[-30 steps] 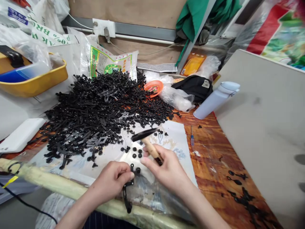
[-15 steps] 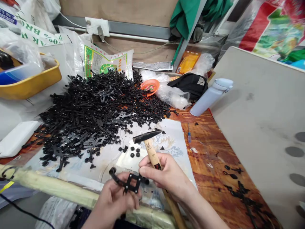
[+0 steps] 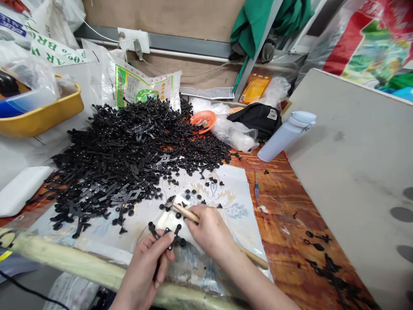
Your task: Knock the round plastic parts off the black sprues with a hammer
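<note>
A black jointed plastic piece (image 3: 176, 240) with round ends is pinched in my left hand (image 3: 151, 258), close to the table's near edge. My right hand (image 3: 206, 226) is closed round the wooden handle of a hammer (image 3: 185, 212). The hammer's dark head lies low over the sheet, up and left of my fingers, beside loose black round parts (image 3: 187, 192). A pale pad (image 3: 166, 220) lies under the hammer and the piece. Part of the black piece is covered by my left thumb.
A big heap of black parts (image 3: 122, 150) covers the left and middle of the table. On the right are a pale bottle (image 3: 284, 140), a small screwdriver (image 3: 257, 189) and more black parts (image 3: 332, 271) by a grey panel (image 3: 348, 163).
The hammer has swung down from upright to lying low, its head now further left and lower. My right hand has turned over it. The black piece has turned and shifted slightly left in my left hand.
</note>
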The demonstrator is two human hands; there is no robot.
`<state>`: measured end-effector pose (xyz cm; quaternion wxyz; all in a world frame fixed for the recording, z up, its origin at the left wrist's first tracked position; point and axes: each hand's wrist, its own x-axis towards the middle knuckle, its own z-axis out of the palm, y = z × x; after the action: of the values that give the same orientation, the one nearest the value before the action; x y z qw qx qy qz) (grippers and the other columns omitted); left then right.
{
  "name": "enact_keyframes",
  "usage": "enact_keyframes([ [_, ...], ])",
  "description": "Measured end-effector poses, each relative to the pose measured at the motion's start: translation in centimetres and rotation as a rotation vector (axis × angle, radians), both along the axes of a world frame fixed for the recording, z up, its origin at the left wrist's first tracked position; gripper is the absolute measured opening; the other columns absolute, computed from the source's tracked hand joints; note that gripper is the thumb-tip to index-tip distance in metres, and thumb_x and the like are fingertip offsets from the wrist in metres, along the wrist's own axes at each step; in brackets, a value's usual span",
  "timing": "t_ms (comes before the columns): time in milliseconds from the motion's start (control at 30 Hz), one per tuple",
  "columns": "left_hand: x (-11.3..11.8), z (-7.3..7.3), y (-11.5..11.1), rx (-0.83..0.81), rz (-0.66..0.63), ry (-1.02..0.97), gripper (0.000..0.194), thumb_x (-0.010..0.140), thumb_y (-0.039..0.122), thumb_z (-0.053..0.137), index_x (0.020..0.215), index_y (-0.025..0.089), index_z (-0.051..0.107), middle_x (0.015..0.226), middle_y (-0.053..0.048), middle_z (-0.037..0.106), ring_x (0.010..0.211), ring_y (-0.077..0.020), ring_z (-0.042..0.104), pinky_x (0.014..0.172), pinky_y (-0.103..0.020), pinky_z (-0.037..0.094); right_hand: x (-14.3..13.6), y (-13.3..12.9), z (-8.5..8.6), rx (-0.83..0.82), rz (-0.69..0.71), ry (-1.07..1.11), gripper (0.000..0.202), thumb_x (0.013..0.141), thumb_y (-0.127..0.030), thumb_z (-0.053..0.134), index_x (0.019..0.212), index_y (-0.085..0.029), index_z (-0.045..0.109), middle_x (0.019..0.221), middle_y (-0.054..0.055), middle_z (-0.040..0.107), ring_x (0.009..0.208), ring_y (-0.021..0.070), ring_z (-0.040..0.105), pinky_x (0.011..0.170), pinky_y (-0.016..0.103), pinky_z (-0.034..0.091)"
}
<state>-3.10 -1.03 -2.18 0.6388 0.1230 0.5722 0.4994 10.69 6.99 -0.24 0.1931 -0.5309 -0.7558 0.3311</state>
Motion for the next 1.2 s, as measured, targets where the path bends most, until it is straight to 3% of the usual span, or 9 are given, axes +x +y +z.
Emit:
enact_keyframes([
  [100,0.2,-0.3,-0.1,-0.015,0.005,-0.001,0.042,0.068,0.043,0.074,0.048,0.014,0.053,0.026,0.008,0.039,0.021,0.0015,0.022,0.031,-0.014,0.011,-0.2,-0.5,-0.3,-0.028,-0.017,-0.012,0.015,0.076,-0.011,0.056,0.069,-0.019,0.067,0.065,0.001,0.060,0.062,0.0154,0.054,0.061,0.026,0.037],
  [200,0.1,-0.2,0.0,-0.031,0.034,0.017,0.041,0.066,0.043,0.075,0.047,0.013,0.055,0.027,0.007,0.042,0.021,0.0014,0.022,0.030,-0.014,0.010,0.1,-0.6,-0.6,-0.085,-0.014,0.021,0.010,0.075,-0.014,0.060,0.070,-0.020,0.067,0.063,-0.001,0.061,0.060,0.0140,0.053,0.058,0.024,0.036],
  [300,0.1,0.0,0.3,-0.048,0.032,0.016,0.042,0.062,0.044,0.078,0.045,0.013,0.055,0.024,0.007,0.041,0.020,0.0009,0.022,0.030,-0.014,0.010,1.2,-0.2,-0.4,-0.148,-0.011,0.085,0.012,0.074,-0.018,0.064,0.084,-0.020,0.068,0.066,-0.002,0.062,0.059,0.0127,0.054,0.055,0.021,0.036],
  [367,0.1,0.3,0.5,-0.043,0.025,0.024,0.042,0.061,0.045,0.078,0.044,0.013,0.055,0.023,0.007,0.039,0.019,0.0004,0.022,0.030,-0.014,0.009,2.3,0.0,-0.1,-0.144,-0.033,0.152,0.015,0.078,-0.025,0.063,0.091,-0.019,0.065,0.070,-0.002,0.061,0.062,0.0131,0.054,0.057,0.022,0.037],
  [467,0.3,0.7,0.8,-0.024,0.009,0.051,0.043,0.060,0.046,0.078,0.043,0.013,0.056,0.021,0.007,0.037,0.019,0.0002,0.023,0.030,-0.014,0.008,4.1,-0.2,0.2,-0.117,-0.085,0.247,0.021,0.089,-0.033,0.048,0.080,-0.018,0.059,0.066,-0.001,0.055,0.061,0.0139,0.050,0.059,0.024,0.036],
  [567,0.5,0.7,1.0,-0.025,0.002,0.081,0.043,0.059,0.046,0.079,0.043,0.013,0.057,0.020,0.007,0.035,0.019,0.0001,0.023,0.030,-0.014,0.009,5.1,-0.6,0.0,-0.128,-0.100,0.268,0.030,0.093,-0.033,0.038,0.071,-0.019,0.054,0.062,-0.001,0.052,0.058,0.0138,0.048,0.058,0.025,0.035],
  [800,0.9,0.3,1.3,0.004,0.011,0.117,0.042,0.061,0.045,0.079,0.045,0.013,0.056,0.022,0.007,0.037,0.019,-0.0003,0.025,0.029,-0.013,0.013,5.0,-1.0,-0.3,-0.155,-0.079,0.283,0.026,0.091,-0.028,0.042,0.069,-0.019,0.052,0.064,-0.002,0.054,0.061,0.0138,0.050,0.059,0.025,0.035],
  [1033,1.0,0.7,1.4,-0.022,0.031,0.140,0.042,0.053,0.044,0.083,0.049,0.014,0.054,0.037,0.003,0.058,0.019,0.0001,0.028,0.026,-0.013,0.013,5.0,-0.9,-0.4,-0.165,-0.084,0.281,0.025,0.091,-0.026,0.042,0.069,-0.019,0.052,0.063,-0.002,0.055,0.060,0.0135,0.050,0.059,0.025,0.034],
  [1200,0.8,0.7,1.3,-0.022,0.018,0.121,0.041,0.059,0.042,0.081,0.047,0.014,0.055,0.028,0.005,0.047,0.019,0.0001,0.027,0.028,-0.013,0.013,5.1,-0.9,-0.4,-0.165,-0.077,0.285,0.024,0.091,-0.024,0.042,0.070,-0.019,0.052,0.064,-0.002,0.055,0.061,0.0132,0.050,0.060,0.025,0.034],
])
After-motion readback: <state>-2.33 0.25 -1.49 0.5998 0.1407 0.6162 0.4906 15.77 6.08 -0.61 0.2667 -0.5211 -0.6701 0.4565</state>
